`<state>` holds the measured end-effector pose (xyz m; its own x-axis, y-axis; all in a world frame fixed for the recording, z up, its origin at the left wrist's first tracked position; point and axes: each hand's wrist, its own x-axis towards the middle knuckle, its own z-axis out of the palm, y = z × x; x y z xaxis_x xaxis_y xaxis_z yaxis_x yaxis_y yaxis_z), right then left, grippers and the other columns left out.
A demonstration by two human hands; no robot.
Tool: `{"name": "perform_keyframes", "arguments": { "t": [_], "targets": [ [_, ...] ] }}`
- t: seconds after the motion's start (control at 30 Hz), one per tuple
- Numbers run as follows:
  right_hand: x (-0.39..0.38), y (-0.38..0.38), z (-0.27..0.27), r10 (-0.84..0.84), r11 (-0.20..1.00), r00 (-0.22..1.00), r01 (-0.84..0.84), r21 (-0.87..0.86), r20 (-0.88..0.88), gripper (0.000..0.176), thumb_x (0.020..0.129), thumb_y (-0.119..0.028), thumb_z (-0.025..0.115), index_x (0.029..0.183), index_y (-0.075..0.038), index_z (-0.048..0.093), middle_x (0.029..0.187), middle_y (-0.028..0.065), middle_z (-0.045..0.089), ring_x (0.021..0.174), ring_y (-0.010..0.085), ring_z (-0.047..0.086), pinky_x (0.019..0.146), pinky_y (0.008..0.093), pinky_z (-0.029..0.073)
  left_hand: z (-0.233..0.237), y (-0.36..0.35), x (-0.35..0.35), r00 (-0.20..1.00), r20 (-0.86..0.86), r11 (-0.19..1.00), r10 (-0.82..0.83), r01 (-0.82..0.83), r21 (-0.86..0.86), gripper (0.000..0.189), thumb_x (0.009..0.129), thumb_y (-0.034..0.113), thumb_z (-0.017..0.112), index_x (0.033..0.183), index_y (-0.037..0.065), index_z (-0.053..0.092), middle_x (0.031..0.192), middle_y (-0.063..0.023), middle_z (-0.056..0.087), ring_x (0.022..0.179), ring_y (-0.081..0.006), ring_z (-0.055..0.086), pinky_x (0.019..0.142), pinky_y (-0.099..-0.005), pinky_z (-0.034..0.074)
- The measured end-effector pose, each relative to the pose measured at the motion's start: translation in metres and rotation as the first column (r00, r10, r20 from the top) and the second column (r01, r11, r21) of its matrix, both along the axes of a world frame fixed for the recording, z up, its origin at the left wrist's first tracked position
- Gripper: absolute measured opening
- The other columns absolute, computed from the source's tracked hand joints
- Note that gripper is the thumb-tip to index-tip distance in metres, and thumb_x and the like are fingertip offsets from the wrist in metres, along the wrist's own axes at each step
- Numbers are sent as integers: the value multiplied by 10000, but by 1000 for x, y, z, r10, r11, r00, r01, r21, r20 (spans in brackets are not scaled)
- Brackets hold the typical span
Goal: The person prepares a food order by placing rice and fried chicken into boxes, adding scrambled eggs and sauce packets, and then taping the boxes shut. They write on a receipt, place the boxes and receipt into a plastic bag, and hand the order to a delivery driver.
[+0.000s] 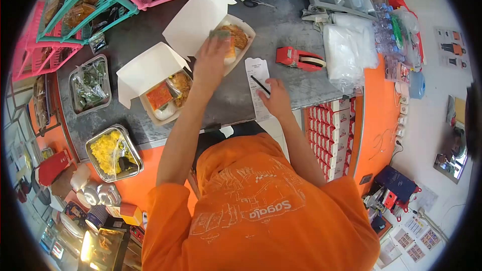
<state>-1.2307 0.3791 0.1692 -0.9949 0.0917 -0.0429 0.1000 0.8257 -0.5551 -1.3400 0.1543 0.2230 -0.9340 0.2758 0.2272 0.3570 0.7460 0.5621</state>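
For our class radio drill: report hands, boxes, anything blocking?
Left hand at far box; right hand holding pen. Near box open, filled. No obstruction seen.

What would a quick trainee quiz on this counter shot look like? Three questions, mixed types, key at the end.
1. Multiple choice: which thing shows between the thumb and fingers of the right hand?
A) scissors
B) black pen
C) spoon

2. True or false: both white food boxes have their lids shut.

3. Fill in the colour: the ____ tape dispenser sits to the right of the receipt.

Key: 1. B; 2. False, both lids stand open; 3. red.
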Motion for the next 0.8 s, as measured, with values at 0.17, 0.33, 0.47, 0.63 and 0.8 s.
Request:
{"name": "perform_keyframes", "arguments": {
  "t": [0.17,0.33,0.47,0.63,0.8],
  "targets": [
    [12,22,-22,6,999,963,-16,35,269,253,810,-182,688,955,-31,545,992,206,593,856,424,606,731,505,488,-26,43,63,939,289,983,-184,168,78,586,772,193,728,1295,58,502,1423,-163,400,1360,-387,329,1095,-472,336],
    [7,41,-17,119,992,973,-123,6,197,171,793,-87,649,870,13,534,852,217,604,841,372,637,716,470,503,-74,64,112,896,360,925,-260,338,-173,974,659,384,816,1459,111,332,1551,-131,229,1427,-387,195,1145,-522,220],
    [17,62,3,-88,950,956,166,-265,281,133,800,-19,643,881,9,541,818,170,628,758,264,663,676,371,517,-79,71,119,930,345,959,-128,204,-195,1042,637,465,813,1495,188,289,1566,-138,182,1437,-407,147,1157,-525,181],
    [35,41,-32,-241,522,955,277,-807,172,102,856,23,642,901,4,552,835,74,657,770,135,662,699,244,523,-83,76,120,930,359,969,-78,156,-193,1116,586,493,837,1508,236,263,1574,-144,154,1439,-439,108,1156,-547,157],
    [39,33,-51,-258,480,951,278,-832,169,83,867,25,626,932,13,574,850,88,664,783,136,662,718,236,522,-76,80,123,907,420,963,40,77,-257,1170,539,515,854,1509,268,249,1592,-129,97,1433,-474,72,1101,-675,109]
  ]
}}
